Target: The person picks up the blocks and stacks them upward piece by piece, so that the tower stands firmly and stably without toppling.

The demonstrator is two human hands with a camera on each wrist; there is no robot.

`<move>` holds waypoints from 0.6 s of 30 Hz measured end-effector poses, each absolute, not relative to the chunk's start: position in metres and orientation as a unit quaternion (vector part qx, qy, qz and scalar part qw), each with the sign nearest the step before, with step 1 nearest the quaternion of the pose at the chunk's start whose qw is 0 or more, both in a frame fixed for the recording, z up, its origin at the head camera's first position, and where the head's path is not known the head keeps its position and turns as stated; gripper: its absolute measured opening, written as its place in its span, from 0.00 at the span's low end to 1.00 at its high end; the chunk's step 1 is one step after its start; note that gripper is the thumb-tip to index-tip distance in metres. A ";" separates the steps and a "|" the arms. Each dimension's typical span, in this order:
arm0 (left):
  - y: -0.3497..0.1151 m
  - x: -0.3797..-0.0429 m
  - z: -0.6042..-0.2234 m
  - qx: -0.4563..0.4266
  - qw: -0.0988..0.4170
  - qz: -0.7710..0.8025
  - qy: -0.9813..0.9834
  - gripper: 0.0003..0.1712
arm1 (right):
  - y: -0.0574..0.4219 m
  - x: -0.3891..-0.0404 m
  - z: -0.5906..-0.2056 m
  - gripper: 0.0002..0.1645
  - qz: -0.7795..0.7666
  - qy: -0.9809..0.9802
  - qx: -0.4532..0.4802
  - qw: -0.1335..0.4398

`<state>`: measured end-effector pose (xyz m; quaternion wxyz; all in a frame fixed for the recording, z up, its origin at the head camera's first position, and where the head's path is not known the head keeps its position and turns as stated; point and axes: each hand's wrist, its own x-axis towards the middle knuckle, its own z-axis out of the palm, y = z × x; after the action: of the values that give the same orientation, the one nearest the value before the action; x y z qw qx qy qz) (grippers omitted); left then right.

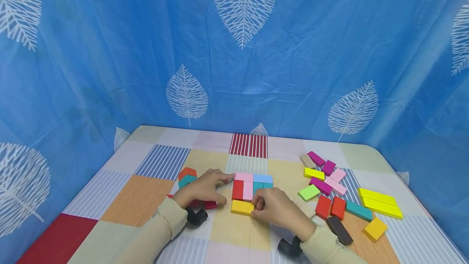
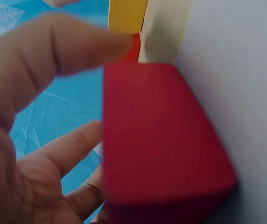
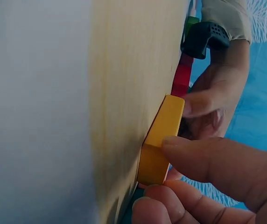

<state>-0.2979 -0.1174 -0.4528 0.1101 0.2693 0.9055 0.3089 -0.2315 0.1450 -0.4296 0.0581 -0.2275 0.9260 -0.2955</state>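
Observation:
Several coloured blocks lie side by side mid-table: a pink block (image 1: 243, 177) and a light blue block (image 1: 262, 178) at the back, with a red block (image 1: 237, 190), an upright pink block (image 1: 248, 190) and teal blocks (image 1: 258, 187) before them. At their front lies a yellow block (image 1: 242, 207). My right hand (image 1: 276, 209) pinches its right end between thumb and fingers, as the right wrist view also shows. On the left, my left hand (image 1: 203, 185) spreads its fingers, the index fingertip at the back pink block's left corner. A crimson block (image 2: 157, 130) stands close by its thumb.
Orange (image 1: 187, 172) and teal blocks (image 1: 187, 180) sit beyond my left wrist. Many loose blocks spread over the right side, among them a lime block (image 1: 309, 192), a dark brown block (image 1: 339, 230) and long yellow blocks (image 1: 381, 203). A blue curtain (image 1: 286, 72) hangs behind the table.

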 end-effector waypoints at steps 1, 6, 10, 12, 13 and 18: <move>-0.118 -0.298 -0.453 0.274 0.112 0.308 0.904 0.54 | 0.144 -0.232 -0.430 0.12 -0.292 0.928 -0.226 0.059; -0.118 -0.300 -0.454 0.301 0.112 0.303 0.897 0.58 | 0.140 -0.233 -0.430 0.11 -0.271 0.934 -0.227 0.048; -0.117 -0.298 -0.453 0.300 0.116 0.300 0.898 0.63 | 0.139 -0.232 -0.429 0.11 -0.257 0.936 -0.238 0.032; -0.116 -0.297 -0.452 0.297 0.116 0.296 0.900 0.64 | 0.139 -0.231 -0.429 0.11 -0.251 0.936 -0.245 0.021; -0.116 -0.297 -0.452 0.296 0.116 0.295 0.901 0.64 | 0.138 -0.231 -0.429 0.11 -0.247 0.937 -0.248 0.016; -0.115 -0.294 -0.451 0.294 0.110 0.288 0.905 0.62 | 0.137 -0.230 -0.428 0.11 -0.241 0.939 -0.245 0.012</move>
<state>-0.2944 -0.1152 -0.4508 0.1097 0.2945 0.9047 0.2878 -0.2300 0.1370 -0.4283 0.0124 -0.2448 0.9392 -0.2407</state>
